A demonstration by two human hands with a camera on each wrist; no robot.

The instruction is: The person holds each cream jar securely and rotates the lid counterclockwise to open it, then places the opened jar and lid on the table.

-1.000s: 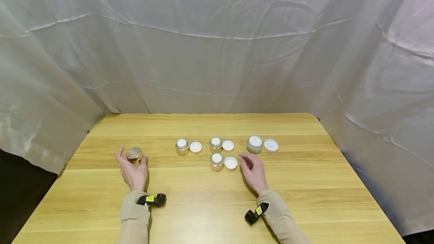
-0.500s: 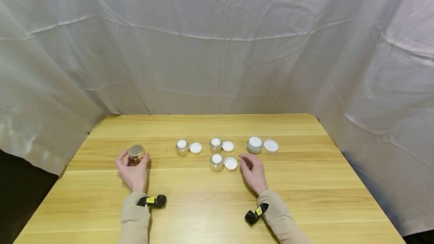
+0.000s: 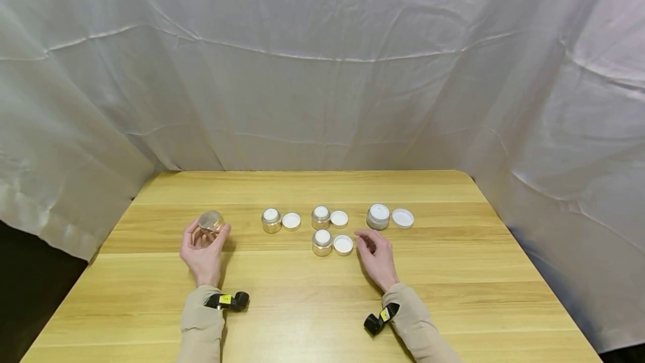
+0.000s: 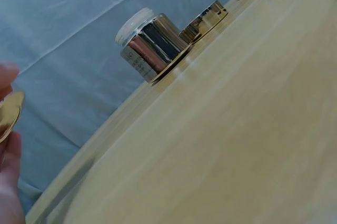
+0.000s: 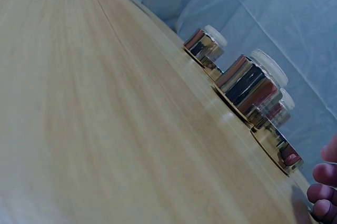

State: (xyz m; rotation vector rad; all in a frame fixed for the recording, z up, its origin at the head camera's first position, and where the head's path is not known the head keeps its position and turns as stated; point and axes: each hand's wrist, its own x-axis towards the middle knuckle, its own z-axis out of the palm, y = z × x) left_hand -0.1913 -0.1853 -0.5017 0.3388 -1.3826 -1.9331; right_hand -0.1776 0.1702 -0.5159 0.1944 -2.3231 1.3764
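Note:
My left hand grips a gold cosmetic jar between thumb and fingers, tilted and raised off the table at the left. Only the jar's gold edge shows in the left wrist view; its far side is hidden. My right hand rests on the table with loosely curled fingers, holding nothing. Just left of it lies an upturned lid, white inside, beside an uncapped gold jar. In the right wrist view, my right fingertips sit near that lid, apart from it.
Behind stand two more gold jars with white tops, one left and one central, and a wider silvery jar. Each has an upturned lid to its right. A pale curtain hangs around the wooden table.
My left hand has closed its fingers round the gold jar, lifted it off the table, and moved it slightly right while tilting it. The right hand has stayed put.

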